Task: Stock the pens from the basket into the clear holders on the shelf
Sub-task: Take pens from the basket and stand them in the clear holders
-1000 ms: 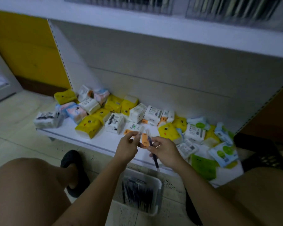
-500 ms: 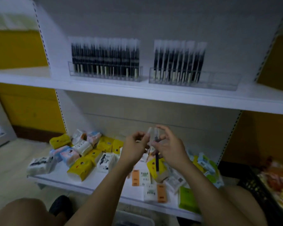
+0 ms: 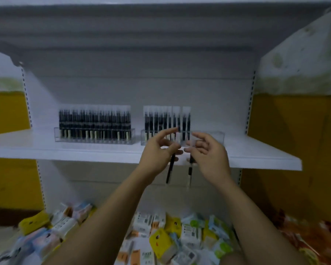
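White shelf (image 3: 256, 155): upright black pens (image 3: 169, 172) are pinched by left grip (image 3: 159, 152) and right grip (image 3: 206, 152); the half-filled clear plastic holder (image 3: 216, 137) stands just beyond the latter.

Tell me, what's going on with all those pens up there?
A person is stocking pens. The left-hand grip pinches a black pen in a clear sleeve, and the right-hand grip pinches another black sleeved pen. Both pens hang just in front of the white shelf, by the right clear plastic holder, which has free room at its right end. The left clear plastic holder looks full. Colourful small packs lie on the shelf below.
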The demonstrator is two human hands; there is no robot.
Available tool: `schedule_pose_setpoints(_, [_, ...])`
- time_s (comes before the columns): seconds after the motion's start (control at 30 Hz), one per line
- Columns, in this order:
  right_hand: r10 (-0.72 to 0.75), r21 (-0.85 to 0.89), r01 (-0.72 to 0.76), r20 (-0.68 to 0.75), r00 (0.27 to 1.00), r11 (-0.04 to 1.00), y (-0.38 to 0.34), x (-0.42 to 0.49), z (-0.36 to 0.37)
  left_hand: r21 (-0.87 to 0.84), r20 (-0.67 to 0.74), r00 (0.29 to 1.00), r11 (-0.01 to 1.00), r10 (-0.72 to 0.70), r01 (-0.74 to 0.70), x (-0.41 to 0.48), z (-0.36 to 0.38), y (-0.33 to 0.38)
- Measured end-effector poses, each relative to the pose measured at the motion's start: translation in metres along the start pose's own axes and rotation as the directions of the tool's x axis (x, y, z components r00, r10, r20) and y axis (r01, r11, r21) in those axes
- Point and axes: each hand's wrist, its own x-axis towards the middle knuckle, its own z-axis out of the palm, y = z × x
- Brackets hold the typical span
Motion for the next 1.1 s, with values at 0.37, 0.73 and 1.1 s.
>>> schedule_pose_setpoints(0.37, [-0.022, 0.109, 0.029, -0.068, 0.997, 0.994, -0.029, 0.092, -0.038, 0.222, 0.024, 0.982, 0.957, 0.187, -0.187, 0.101, 0.020, 0.045])
schedule_pose_setpoints(0.73, [-0.198, -0.167, 0.162, -0.224, 0.954, 0.972, 0.002, 0.170, -0.027, 0.284, -0.034, 0.953, 0.917, 0.301, -0.280, 0.169, 0.025, 0.023])
schedule_pose_setpoints(1.1, [-0.281, -0.249, 0.207, -0.316, 0.906, 0.946, 0.028, 0.193, -0.001, 0.351, -0.046, 0.934, 0.881, 0.355, -0.318, 0.196, 0.018, 0.005])
